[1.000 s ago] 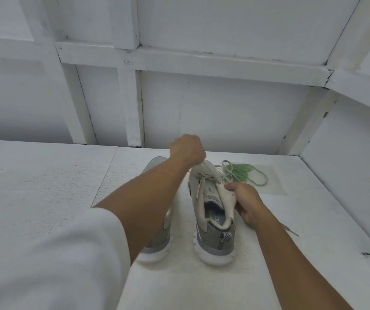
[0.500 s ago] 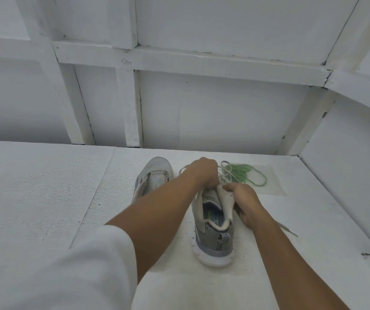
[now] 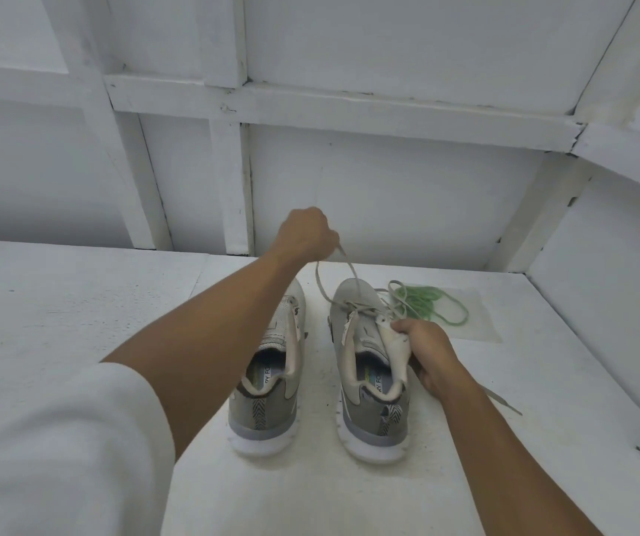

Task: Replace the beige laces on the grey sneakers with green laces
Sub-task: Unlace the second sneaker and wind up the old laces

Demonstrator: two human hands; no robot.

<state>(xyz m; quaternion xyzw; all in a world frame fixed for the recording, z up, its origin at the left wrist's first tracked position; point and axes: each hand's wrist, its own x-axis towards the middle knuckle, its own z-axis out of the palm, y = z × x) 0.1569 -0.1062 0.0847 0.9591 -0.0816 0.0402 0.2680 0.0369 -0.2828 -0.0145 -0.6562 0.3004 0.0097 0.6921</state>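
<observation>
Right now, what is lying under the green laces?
A flat translucent sheet lies under the green laces, on the white table. The tangle covers the sheet's middle, so that part is hidden.

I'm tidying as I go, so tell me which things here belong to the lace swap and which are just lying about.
Job: left hand pinching the beige lace; right hand gripping the right sneaker; left sneaker; green laces.
Lying about: clear plastic sheet under the green laces.
</observation>
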